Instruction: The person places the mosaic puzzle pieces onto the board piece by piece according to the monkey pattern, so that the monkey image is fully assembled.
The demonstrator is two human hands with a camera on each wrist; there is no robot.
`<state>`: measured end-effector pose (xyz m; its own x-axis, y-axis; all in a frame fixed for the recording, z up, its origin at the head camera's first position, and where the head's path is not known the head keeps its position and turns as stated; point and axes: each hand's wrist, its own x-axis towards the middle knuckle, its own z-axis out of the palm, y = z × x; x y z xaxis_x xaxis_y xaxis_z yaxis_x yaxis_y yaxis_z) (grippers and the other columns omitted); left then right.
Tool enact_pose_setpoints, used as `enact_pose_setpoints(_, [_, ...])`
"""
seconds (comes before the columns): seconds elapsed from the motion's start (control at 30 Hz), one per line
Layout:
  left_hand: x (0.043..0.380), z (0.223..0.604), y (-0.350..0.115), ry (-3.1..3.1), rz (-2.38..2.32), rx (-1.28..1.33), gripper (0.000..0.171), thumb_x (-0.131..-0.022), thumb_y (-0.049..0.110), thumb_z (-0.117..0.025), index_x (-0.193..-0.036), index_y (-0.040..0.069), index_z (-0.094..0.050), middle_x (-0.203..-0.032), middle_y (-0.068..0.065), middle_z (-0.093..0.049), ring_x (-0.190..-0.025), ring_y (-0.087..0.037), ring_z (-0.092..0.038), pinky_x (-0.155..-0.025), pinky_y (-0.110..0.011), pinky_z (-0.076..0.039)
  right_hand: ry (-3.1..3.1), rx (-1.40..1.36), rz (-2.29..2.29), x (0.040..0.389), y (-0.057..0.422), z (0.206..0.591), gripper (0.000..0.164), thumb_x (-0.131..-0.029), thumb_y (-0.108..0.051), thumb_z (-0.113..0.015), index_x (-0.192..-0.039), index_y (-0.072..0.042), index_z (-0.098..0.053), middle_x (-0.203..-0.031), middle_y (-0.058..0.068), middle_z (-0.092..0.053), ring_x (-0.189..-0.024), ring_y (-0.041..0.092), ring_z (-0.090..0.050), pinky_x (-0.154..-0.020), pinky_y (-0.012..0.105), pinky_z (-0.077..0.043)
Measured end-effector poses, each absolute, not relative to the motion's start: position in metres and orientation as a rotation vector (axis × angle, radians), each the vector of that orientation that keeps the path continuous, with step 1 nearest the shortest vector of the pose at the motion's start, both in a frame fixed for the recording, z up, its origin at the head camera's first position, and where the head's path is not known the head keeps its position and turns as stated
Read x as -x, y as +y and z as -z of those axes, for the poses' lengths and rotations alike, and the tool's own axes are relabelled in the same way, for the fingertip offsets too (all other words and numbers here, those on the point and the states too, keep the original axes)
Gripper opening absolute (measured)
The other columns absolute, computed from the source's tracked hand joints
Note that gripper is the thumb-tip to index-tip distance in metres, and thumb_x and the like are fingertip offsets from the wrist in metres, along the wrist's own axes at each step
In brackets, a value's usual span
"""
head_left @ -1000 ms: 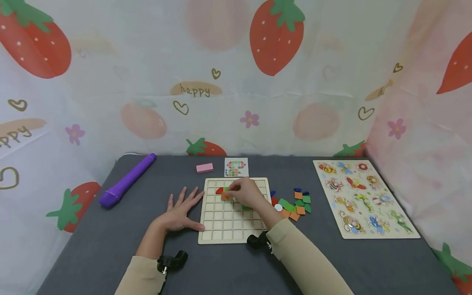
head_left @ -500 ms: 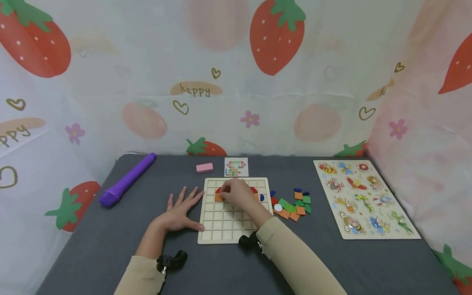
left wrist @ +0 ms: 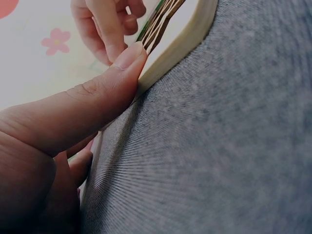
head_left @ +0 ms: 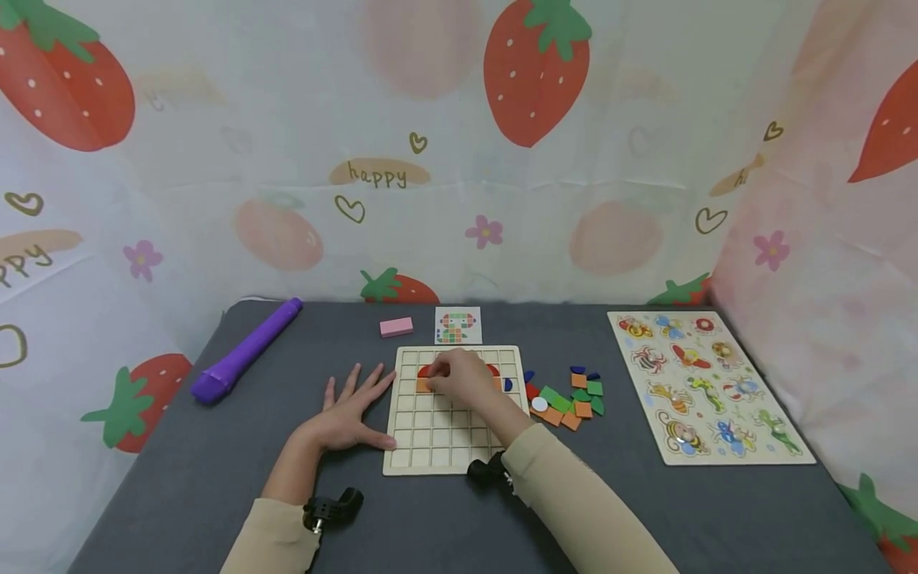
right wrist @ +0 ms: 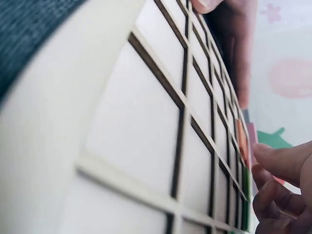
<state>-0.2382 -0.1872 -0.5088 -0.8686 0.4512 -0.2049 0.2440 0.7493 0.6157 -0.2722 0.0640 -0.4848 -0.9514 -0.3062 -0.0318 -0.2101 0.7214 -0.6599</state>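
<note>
A pale wooden grid board (head_left: pixel 437 438) lies on the table. In the head view my left hand (head_left: pixel 351 418) rests at its left side, fingers spread; in the left wrist view the thumb (left wrist: pixel 114 73) touches the board's edge. Over the upper left squares my right hand (head_left: pixel 466 383) has thumb and forefinger drawn together at an orange square tile (head_left: pixel 423 385), which sits in a square. The right wrist view shows that orange tile (right wrist: pixel 242 141) beside the thumb; the exact contact is partly hidden. Red pieces (head_left: pixel 423 371) and a blue piece (head_left: pixel 508 384) also sit in the grid.
Loose orange, green, red and blue pieces and a white disc (head_left: pixel 539 404) lie right of the board. Behind it are a pattern card (head_left: pixel 459 325) and a pink block (head_left: pixel 396 328). A purple stick (head_left: pixel 247 351) lies left, an insect picture board (head_left: pixel 710 391) right.
My right hand has moved slightly left, bringing the orange tile into a square below the red piece. Over the last half second it has hardly moved. My left hand has stayed in place.
</note>
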Motion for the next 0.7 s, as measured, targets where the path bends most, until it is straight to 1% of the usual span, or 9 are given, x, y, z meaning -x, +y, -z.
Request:
enact_pose_setpoints(0.17, [0.239, 0.510, -0.188, 2.614, -0.845, -0.539, 0.118, -0.073, 0.056, -0.085, -0.164, 0.023, -0.018, -0.171, -0.009, -0.005, -0.155, -0.040, 0.017, -0.113, -0.067, 0.022, 2.803, 0.422, 1.081, 0.271, 0.078, 0.479, 0.010, -0.095, -0.023, -0.072, -0.100, -0.015, -0.077, -0.092, -0.003, -0.070, -0.081, 0.013, -0.062, -0.071, 0.032, -0.052])
enact_pose_setpoints(0.27, [0.239, 0.510, -0.188, 2.617, -0.839, -0.542, 0.118, -0.072, 0.057, -0.085, -0.164, 0.023, -0.018, -0.171, -0.009, -0.005, -0.155, -0.040, 0.017, -0.113, -0.067, 0.021, 2.810, 0.402, 1.103, 0.270, 0.088, 0.474, 0.012, -0.096, -0.023, -0.071, -0.102, -0.015, -0.077, -0.093, -0.002, -0.071, -0.085, 0.015, -0.064, -0.073, 0.034, -0.053])
enact_pose_setpoints(0.37, [0.238, 0.510, -0.189, 2.615, -0.836, -0.541, 0.119, -0.072, 0.057, -0.085, -0.164, 0.023, -0.018, -0.171, -0.009, -0.004, -0.155, -0.040, 0.017, -0.113, -0.067, 0.021, 2.817, 0.368, 1.129, 0.269, 0.098, 0.470, 0.012, -0.095, -0.024, -0.072, -0.102, -0.016, -0.078, -0.093, -0.002, -0.071, -0.087, 0.017, -0.064, -0.071, 0.034, -0.052])
enact_pose_setpoints(0.57, [0.236, 0.507, -0.189, 2.612, -0.864, -0.546, 0.118, -0.072, 0.054, -0.086, -0.164, 0.021, -0.019, -0.171, -0.012, -0.006, -0.154, -0.042, 0.016, -0.113, -0.068, 0.021, 2.826, 0.303, 1.194, 0.267, 0.120, 0.468, 0.010, -0.095, -0.024, -0.073, -0.101, -0.017, -0.077, -0.091, -0.001, -0.070, -0.082, 0.017, -0.061, -0.063, 0.032, -0.050])
enact_pose_setpoints(0.7, [0.237, 0.507, -0.188, 2.611, -0.866, -0.555, 0.117, -0.073, 0.054, -0.086, -0.164, 0.021, -0.019, -0.171, -0.012, -0.006, -0.154, -0.041, 0.016, -0.113, -0.069, 0.021, 2.813, 0.245, 1.247, 0.264, 0.134, 0.468, 0.011, -0.095, -0.024, -0.073, -0.101, -0.016, -0.076, -0.091, 0.000, -0.069, -0.082, 0.018, -0.061, -0.062, 0.032, -0.049])
